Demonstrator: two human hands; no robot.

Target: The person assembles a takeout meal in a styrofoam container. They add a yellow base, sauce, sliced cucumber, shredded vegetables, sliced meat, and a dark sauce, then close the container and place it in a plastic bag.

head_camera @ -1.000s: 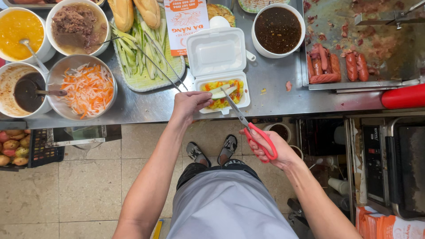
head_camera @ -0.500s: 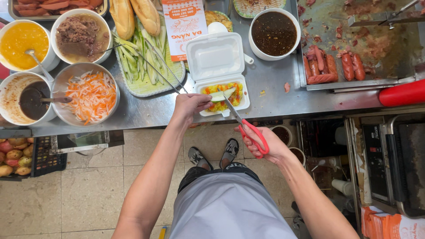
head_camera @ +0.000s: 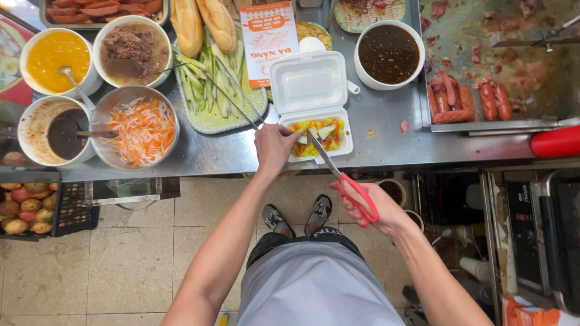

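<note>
An open white foam box point(head_camera: 309, 84) lies on the steel counter point(head_camera: 386, 130), its lower half filled with yellow and orange food and pale slices point(head_camera: 320, 134). My right hand point(head_camera: 374, 208) grips red-handled scissors point(head_camera: 341, 175) whose blades reach into the box over the food. My left hand point(head_camera: 273, 146) rests at the box's left edge and holds long metal tongs point(head_camera: 238, 99) that stretch back over the green tray.
Bowls of yellow sauce point(head_camera: 57, 57), minced meat point(head_camera: 134, 49), dark sauce point(head_camera: 51, 130) and shredded carrot point(head_camera: 142, 127) stand at left. A green tray point(head_camera: 217, 96) holds cucumber strips and bread rolls. A dark sauce bowl point(head_camera: 389, 54) and a griddle with sausages point(head_camera: 465, 99) sit at right.
The view has shifted slightly. My right hand with the scissors has stayed over the box; the blades have edged a little within the food. My left hand remains at the box's edge.
</note>
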